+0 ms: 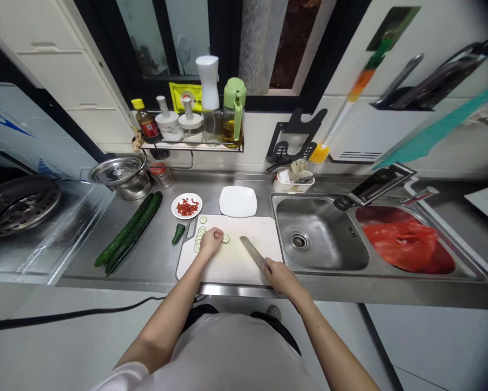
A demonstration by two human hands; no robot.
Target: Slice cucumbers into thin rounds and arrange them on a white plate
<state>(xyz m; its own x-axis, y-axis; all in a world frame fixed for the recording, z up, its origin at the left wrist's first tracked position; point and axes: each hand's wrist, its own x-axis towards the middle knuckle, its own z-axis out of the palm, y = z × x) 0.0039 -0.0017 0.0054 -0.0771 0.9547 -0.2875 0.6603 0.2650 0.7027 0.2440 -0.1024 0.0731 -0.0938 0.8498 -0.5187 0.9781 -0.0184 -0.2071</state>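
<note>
My right hand [281,277] is wrapped round the handle of a kitchen knife [252,251], its blade pointing up and left over the white cutting board [239,269]. The curled fingers of my left hand [211,242] pinch at the edge of a cucumber slice [226,239] above the board. Beside that hand, a row of overlapping cucumber slices [198,240] lies along the board's left side, with a single slice [203,220] at its top. A short cucumber end piece [178,233] rests on the counter just left of the board.
Two long cucumbers [132,233] lie to the left, near a lidded steel pot [124,176]. Behind the board stand a plate of chopped red pepper [187,206] and a white square plate [238,201]. At right is a sink [321,233] with a red bag [406,244] in its second basin.
</note>
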